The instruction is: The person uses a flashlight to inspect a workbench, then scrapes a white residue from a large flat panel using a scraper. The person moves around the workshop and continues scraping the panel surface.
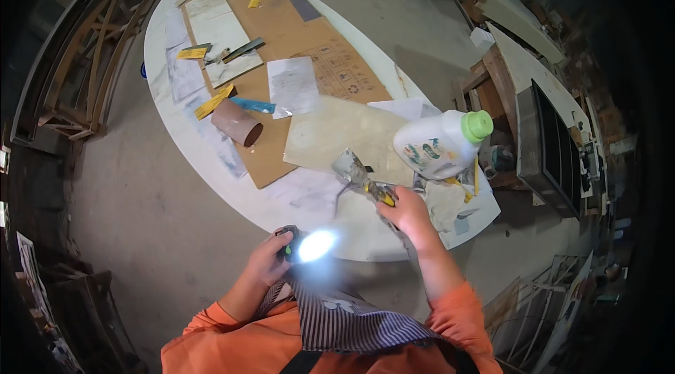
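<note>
My left hand (268, 256), near the table's front edge, grips a small black flashlight (316, 245), lit and glaring white toward the right. My right hand (409, 215) is closed around the yellow and black handle of a putty knife (351, 169). Its stained blade points away and to the left, over the near end of a white oval tabletop (365, 233). Just beyond the blade lies a pale, smudged flat sheet (334, 135). A white jug with a green cap (436, 143) stands to the right of it.
Brown cardboard (330, 43) covers much of the tabletop. On it lie a brown tube (236, 123), a white paper (292, 84) and yellow strips (214, 101). A crumpled cloth (444, 204) sits beside the jug. Wooden frames (91, 65) stand left; a dark-panelled rack (552, 145) stands right.
</note>
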Demonstrator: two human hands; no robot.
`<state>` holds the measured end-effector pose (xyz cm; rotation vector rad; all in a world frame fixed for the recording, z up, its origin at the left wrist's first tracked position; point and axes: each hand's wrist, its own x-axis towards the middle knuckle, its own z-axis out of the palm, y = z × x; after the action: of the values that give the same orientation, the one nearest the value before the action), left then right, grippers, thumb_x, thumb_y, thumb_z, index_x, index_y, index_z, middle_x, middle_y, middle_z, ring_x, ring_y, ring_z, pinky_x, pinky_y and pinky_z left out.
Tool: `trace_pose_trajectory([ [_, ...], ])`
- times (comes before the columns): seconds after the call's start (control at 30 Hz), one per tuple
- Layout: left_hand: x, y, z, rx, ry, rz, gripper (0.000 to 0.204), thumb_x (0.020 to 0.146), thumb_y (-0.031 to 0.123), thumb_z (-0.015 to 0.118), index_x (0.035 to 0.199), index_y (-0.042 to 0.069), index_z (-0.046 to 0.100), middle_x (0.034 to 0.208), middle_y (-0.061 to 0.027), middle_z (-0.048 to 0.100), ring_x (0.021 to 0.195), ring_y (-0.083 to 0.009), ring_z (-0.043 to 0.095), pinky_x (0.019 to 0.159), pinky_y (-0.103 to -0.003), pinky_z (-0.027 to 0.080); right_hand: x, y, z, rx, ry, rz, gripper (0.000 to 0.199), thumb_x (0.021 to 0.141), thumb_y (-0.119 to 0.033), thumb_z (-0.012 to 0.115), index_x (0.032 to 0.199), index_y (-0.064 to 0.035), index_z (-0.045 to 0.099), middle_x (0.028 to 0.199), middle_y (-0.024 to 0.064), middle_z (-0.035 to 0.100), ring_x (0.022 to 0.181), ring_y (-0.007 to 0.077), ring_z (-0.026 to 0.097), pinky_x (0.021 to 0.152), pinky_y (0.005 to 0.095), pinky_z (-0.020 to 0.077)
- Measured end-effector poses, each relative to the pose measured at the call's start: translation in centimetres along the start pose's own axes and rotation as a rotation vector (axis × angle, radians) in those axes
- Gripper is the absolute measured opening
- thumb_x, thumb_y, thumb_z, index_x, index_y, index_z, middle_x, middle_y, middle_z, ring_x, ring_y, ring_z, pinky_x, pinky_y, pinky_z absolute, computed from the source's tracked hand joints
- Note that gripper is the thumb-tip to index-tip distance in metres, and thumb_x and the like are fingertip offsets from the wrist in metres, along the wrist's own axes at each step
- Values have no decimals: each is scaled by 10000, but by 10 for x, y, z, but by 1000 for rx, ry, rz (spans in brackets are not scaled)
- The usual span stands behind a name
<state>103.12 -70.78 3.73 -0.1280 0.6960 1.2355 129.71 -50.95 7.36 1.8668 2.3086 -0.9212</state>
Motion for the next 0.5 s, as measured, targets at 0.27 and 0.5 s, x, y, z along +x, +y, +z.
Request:
trace_pose_trajectory([
  [0.27, 41, -76, 90, 355, 22, -228, 363, 884, 276, 652, 1138, 45, 533, 946, -42, 597, 812, -158, 602, 692, -288, 535, -165, 125, -25, 881, -30, 142, 282, 792, -201, 785, 896, -2, 614, 716, -14, 566, 640, 59, 498, 545, 248, 415],
  [0.5, 108, -258, 202, 493, -239, -383, 294, 897, 243, 623, 1083, 26, 557, 869, -99, 643, 705, -210, 639, 595, -314, 532, -334, 298, -21, 1037, 246, 501, 384, 769, -289, 809, 904, 14, 615, 710, -3, 523, 702, 76, 518, 638, 260, 447],
])
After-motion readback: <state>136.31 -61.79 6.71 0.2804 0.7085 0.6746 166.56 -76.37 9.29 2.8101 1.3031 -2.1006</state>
